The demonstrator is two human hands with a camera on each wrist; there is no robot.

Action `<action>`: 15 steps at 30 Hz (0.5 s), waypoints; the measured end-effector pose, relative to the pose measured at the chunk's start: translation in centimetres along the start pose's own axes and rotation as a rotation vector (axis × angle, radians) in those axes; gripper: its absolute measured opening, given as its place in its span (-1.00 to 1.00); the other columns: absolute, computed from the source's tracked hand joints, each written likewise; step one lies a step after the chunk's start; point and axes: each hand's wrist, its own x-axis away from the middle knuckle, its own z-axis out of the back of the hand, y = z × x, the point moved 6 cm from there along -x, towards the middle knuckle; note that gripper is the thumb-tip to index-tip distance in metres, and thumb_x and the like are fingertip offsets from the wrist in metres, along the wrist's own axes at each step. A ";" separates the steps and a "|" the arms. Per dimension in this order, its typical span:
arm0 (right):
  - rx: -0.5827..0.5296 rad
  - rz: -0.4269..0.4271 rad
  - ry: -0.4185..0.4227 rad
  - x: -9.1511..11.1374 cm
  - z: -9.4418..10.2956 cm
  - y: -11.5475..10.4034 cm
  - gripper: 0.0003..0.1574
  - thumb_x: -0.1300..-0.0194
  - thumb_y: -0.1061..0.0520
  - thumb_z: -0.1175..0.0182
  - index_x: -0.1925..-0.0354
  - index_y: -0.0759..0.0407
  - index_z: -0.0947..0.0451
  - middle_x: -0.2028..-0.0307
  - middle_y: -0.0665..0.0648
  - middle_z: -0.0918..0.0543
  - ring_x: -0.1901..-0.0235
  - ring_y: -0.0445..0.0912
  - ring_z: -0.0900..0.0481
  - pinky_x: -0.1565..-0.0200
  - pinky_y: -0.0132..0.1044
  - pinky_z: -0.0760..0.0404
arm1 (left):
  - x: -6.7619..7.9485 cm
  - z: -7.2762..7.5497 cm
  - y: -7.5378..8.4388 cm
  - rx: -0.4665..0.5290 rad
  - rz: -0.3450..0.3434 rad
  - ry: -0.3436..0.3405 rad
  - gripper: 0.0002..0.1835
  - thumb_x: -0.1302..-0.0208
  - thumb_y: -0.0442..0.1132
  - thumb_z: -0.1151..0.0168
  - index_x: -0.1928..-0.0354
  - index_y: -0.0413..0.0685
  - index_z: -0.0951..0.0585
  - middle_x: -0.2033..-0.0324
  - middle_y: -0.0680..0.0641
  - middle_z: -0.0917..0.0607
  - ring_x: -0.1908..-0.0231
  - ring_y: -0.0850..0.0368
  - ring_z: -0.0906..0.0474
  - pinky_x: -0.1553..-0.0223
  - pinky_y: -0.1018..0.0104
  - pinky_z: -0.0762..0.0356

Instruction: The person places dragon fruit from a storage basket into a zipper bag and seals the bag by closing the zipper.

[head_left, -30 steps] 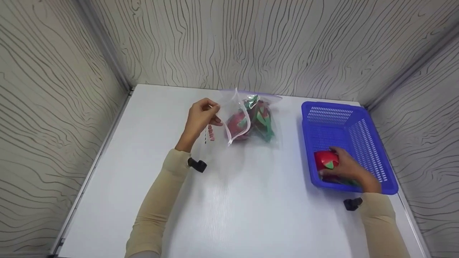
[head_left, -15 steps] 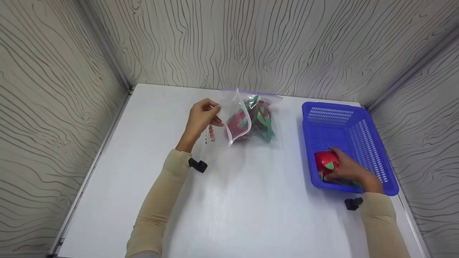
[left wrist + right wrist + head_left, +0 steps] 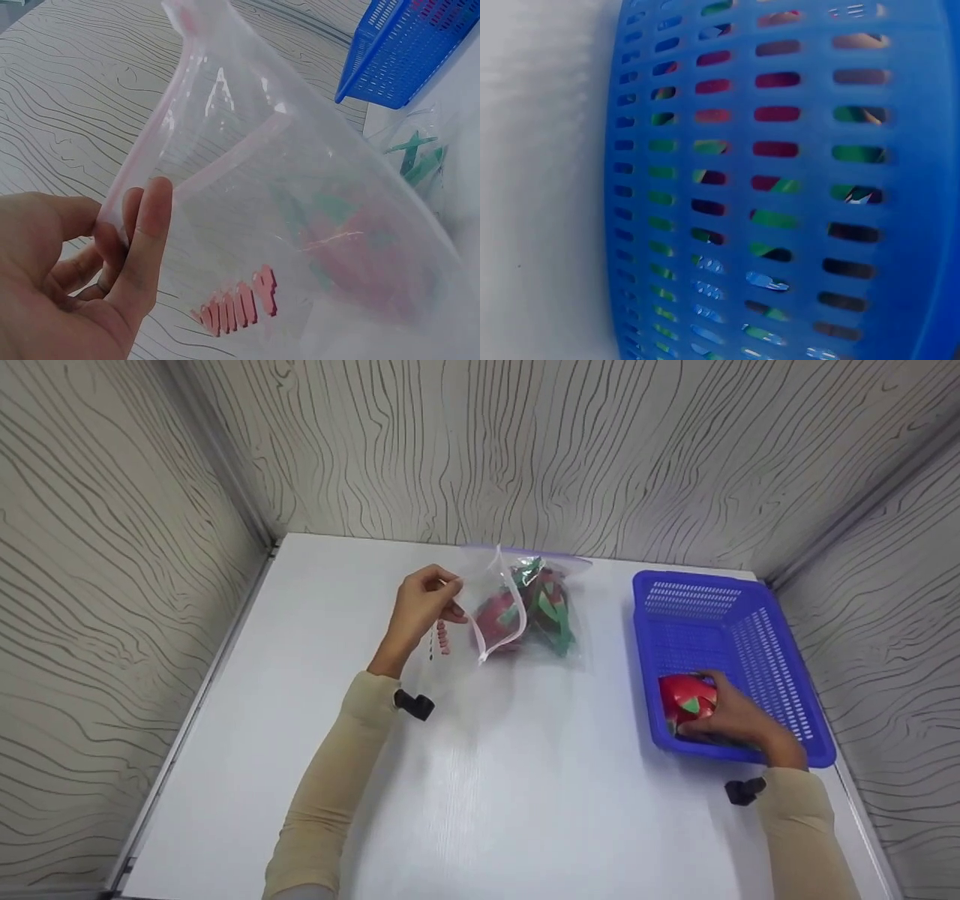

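My left hand [image 3: 424, 604] pinches the rim of a clear zip bag [image 3: 225, 112] with pink print on its side. The bag's mouth gapes, and a red dragon fruit with green scales [image 3: 496, 622] shows through the film at its bottom. Right beside it lies a second clear bag [image 3: 581, 615] with a purple zip strip, holding red and green contents. Inside the blue basket [image 3: 643, 660], my right hand [image 3: 739, 716] grips another red dragon fruit [image 3: 677, 690], fingers on its far side and thumb on its near side. In the right wrist view, the basket wall largely hides hand and fruit.
The basket stands at the table's right side, its slotted walls rising around my right hand. More green and red shows low in it, under my hand. Patterned panels [image 3: 480, 450] enclose the white table [image 3: 480, 810] at the back and both sides.
My right hand has shifted slightly to the right in the basket, its thumb moving lower along the dragon fruit. The left hand and the bag have stayed nearly still.
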 end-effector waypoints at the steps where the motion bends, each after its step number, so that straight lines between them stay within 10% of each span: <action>1: -0.001 0.003 0.001 0.0 0.0 0.0 0.38 -0.18 -0.11 -0.59 -0.58 0.28 0.09 -0.25 0.52 -0.47 -0.18 0.34 -0.56 -0.21 0.29 -0.67 | 0.0 0.0 0.0 0.000 0.000 0.003 -0.80 -0.52 -0.32 -0.25 0.02 -0.38 -0.64 0.43 -0.03 -0.62 0.55 0.17 -0.70 0.35 0.19 -0.83; 15: -0.016 0.010 0.018 -0.4 -0.3 0.7 0.41 -0.19 -0.19 -0.56 -0.63 0.24 0.08 -0.29 0.51 -0.45 -0.21 0.35 -0.55 -0.20 0.30 -0.68 | -0.1 -0.2 0.0 -0.006 0.001 -0.006 -0.81 -0.53 -0.34 -0.24 0.03 -0.38 -0.64 0.44 -0.03 -0.63 0.55 0.17 -0.71 0.34 0.19 -0.83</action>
